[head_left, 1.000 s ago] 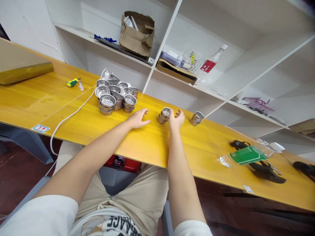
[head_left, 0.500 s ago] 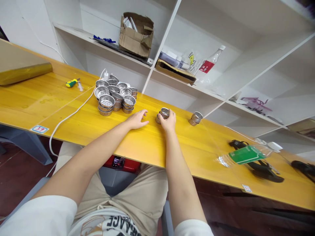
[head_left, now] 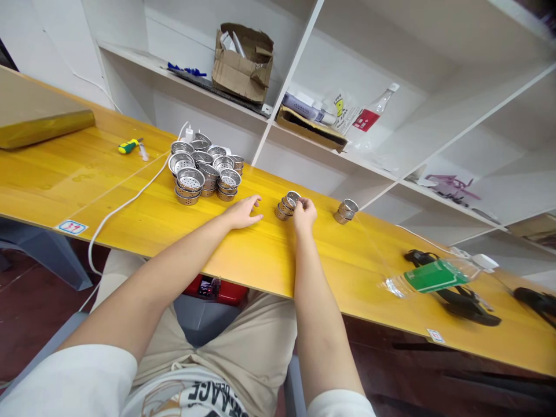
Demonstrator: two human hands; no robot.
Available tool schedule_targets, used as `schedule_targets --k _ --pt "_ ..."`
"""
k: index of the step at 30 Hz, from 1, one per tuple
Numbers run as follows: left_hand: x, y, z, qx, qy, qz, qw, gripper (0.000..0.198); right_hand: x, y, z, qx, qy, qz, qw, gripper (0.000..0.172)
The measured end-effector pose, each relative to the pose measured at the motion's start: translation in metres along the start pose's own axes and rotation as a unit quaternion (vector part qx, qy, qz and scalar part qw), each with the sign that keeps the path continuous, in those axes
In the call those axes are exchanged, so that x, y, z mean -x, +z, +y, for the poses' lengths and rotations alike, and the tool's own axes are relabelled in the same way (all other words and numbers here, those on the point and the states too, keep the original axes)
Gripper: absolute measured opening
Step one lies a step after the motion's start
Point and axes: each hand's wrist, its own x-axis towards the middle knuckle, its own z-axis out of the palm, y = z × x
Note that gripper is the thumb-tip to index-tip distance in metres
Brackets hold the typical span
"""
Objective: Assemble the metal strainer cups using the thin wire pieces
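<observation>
Pinching cup stack (head_left: 285, 207), right hand (head_left: 304, 213) grip; stack left of palm; left hand (head_left: 242, 212) flat.

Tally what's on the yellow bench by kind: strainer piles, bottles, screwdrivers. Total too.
Metal strainer piles: 3 (large strainer pile, middle strainer stack at the right hand, right strainer stack)
Plastic bottle: 1
Screwdriver: 1
Total: 5

Covering near side of cup stack (head_left: 283, 208) with right hand (head_left: 304, 215) fingers (head_left: 302, 204), hiding the grip. Cutting off gold roll (head_left: 43, 128) at left edge, black item (head_left: 538, 301) at right edge. Blurring out red box (head_left: 212, 288) under surface (head_left: 260, 255).
</observation>
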Motion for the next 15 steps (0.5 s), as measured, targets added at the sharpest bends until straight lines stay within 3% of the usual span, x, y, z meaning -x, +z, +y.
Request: schedule_targets --k 8,12,15 --pt "-0.0005 0.0017 -0.0030 -0.002 0.003 0.009 1.000 0.053 -0.0065 -0.0036 -0.0004 -0.097 0.122 0.022 0.987 0.029" --pt "-0.0010 0.0022 -0.0035 0.007 0.019 0.022 1.000 0.050 -0.0077 -0.0034 -0.0029 -0.159 0.125 0.035 0.979 0.033" --pt "-0.0017 0.0008 -0.0003 0.006 0.035 0.056 0.998 0.047 -0.0056 -0.0036 -0.0095 -0.186 0.083 0.034 0.978 0.038"
